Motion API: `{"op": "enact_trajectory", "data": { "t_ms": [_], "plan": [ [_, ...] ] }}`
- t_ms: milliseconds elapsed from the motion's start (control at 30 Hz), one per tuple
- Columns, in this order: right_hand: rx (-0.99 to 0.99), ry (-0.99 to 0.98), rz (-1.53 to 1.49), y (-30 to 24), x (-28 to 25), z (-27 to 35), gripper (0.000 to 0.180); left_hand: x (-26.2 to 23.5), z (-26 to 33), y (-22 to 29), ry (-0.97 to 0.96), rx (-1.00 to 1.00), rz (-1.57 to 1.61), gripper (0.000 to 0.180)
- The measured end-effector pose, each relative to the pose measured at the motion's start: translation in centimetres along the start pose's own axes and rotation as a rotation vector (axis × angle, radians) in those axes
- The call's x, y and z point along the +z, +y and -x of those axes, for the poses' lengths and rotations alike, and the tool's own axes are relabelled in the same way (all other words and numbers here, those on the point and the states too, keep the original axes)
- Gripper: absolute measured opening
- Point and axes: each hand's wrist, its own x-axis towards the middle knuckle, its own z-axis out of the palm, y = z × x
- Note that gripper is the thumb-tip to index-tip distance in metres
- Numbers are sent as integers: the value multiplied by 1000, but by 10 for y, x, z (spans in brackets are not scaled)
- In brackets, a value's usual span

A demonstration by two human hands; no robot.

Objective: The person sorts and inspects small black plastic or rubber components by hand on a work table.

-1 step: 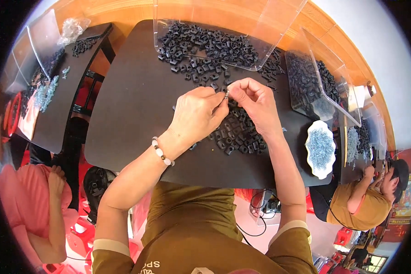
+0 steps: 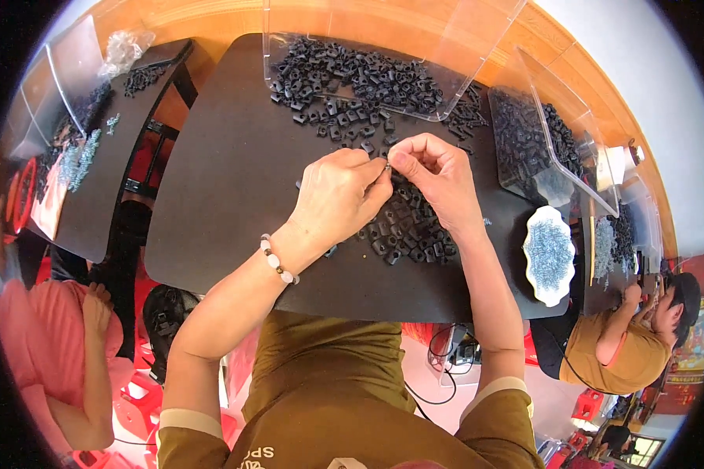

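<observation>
Black plastic pieces (image 2: pixel 403 227) are lying in a loose pile on the dark table (image 2: pixel 227 180), directly under the person's two hands. Left hand (image 2: pixel 340 195) and right hand (image 2: pixel 438 176) are meeting fingertip to fingertip above the pile, pinching one small black part (image 2: pixel 386 166) between them. Just right of the pile, a white scalloped dish (image 2: pixel 549 254) is holding small silvery bits, and a clear tray (image 2: pixel 368 74) of more black pieces is sitting beyond the hands.

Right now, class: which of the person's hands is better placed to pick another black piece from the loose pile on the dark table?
Probably the right hand: it sits directly over the loose pile of black pieces. The left hand lies beside the pile, over bare table. Both pinch something small where the fingertips meet.
</observation>
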Motion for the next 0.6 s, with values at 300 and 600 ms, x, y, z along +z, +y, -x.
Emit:
{"op": "enact_trajectory", "data": {
  "t_ms": [300, 600],
  "plan": [
    [-42, -19, 127, -1, -5, 0, 13, 0, -2, 1, -94, -206, 323, 19],
    [-64, -109, -177, -9, -11, 3, 15, -14, -12, -4, -355, -787, 1324, 26]
  ]
}}
